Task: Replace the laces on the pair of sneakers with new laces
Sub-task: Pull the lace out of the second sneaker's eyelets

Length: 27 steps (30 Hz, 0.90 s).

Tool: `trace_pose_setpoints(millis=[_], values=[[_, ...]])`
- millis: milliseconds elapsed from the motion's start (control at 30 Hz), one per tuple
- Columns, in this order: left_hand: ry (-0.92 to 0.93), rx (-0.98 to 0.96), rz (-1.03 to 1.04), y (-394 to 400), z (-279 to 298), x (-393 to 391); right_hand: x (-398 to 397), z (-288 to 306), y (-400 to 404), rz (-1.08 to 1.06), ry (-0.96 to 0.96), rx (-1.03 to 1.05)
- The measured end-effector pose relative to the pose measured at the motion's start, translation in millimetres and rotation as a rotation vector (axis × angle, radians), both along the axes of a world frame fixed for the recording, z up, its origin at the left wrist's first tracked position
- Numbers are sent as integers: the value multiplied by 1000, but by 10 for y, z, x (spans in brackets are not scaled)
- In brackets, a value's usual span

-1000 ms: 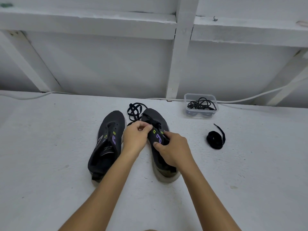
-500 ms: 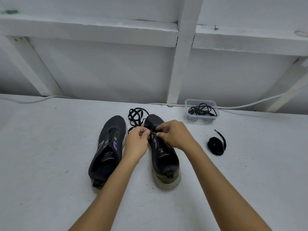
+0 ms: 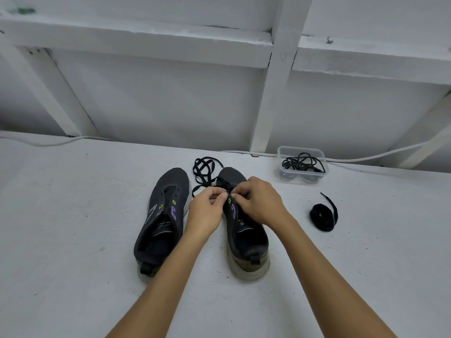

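Both hands, left hand (image 3: 207, 211) and right hand (image 3: 258, 201), pinch a black lace (image 3: 205, 170) at the right sneaker's (image 3: 244, 230) lowest eyelets, so lacing has barely begun, while the left sneaker (image 3: 163, 215) lies laceless and a coiled lace (image 3: 323, 215) waits on the tabletop (image 3: 73, 240).

Bare floor (image 3: 73, 240) left of the sneakers; coiled lace (image 3: 322, 217) lies right.

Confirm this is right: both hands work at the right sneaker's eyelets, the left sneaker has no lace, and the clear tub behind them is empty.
Not quite. The head view shows the clear tub holds a tangle of black laces. The rest stands: left hand and right hand work at the right sneaker; the left sneaker is unlaced.
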<state>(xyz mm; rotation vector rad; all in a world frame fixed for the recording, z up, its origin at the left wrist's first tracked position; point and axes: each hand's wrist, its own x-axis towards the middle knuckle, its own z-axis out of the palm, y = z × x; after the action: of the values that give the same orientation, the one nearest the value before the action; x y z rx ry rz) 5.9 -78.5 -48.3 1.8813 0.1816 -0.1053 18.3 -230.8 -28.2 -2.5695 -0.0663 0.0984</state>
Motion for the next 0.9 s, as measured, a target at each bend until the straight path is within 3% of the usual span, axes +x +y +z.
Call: trace_pose_setpoints(millis=[233,600,800,900], values=[[-11,-2,-3,3,2,2,5,-4,28,62,-35,-104],[4,51,-35,16,21,6,24,-103,43,-15,3,53],[-59,203,-32,5,81,59,26,-99,-18,-17,60,245],[-130,245,69,-19,98,79,-12,-108,-135,-138,49,454]])
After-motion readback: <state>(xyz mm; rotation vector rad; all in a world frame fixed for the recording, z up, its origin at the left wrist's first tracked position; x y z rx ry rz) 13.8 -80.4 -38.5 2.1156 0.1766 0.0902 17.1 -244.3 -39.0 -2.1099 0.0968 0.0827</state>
